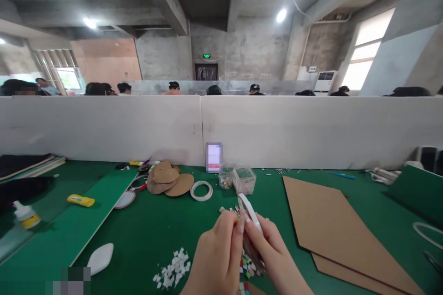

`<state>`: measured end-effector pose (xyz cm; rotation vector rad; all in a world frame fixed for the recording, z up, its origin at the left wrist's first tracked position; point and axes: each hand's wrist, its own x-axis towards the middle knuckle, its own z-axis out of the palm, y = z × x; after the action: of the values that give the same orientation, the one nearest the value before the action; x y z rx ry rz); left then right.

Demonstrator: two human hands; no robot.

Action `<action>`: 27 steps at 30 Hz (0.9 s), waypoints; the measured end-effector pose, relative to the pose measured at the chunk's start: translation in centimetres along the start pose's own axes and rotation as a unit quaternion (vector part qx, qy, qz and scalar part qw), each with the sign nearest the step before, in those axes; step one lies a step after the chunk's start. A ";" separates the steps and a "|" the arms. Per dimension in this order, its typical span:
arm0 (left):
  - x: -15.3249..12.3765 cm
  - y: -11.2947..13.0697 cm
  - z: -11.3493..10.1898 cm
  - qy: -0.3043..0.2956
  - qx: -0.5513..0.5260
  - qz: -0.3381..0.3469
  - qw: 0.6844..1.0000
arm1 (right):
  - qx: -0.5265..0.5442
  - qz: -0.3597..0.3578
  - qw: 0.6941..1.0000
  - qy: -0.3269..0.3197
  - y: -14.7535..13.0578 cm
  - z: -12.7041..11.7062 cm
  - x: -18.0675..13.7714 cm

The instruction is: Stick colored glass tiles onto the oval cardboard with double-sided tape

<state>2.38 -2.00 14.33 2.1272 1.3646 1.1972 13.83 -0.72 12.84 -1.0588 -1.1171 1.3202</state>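
Both my hands meet low in the middle over the green mat. My left hand (216,256) is closed in a pinch, its fingertips pressed against a white tape roll (249,212). My right hand (273,253) is wrapped round that roll and holds it upright. Under the hands lie small coloured squares (248,267). A heap of white paper scraps (173,269) lies to the left of my left hand.
Brown cardboard sheets (332,230) lie at the right. Behind the hands stand two clear plastic boxes (244,179), another white tape ring (201,190) and brown cardboard ovals (168,179). A yellow cutter (80,200) and a glue bottle (25,215) are left. A white partition (221,129) closes the back, with people beyond.
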 end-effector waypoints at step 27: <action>0.0 -1.4 0.4 -0.062 -0.009 -0.061 0.996 | -0.268 -0.242 0.929 -0.083 1.2 -0.2 0.5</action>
<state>1.93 -1.27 13.18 2.0382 1.4014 1.0093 13.80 -0.19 11.62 -0.9671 -1.7994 0.7292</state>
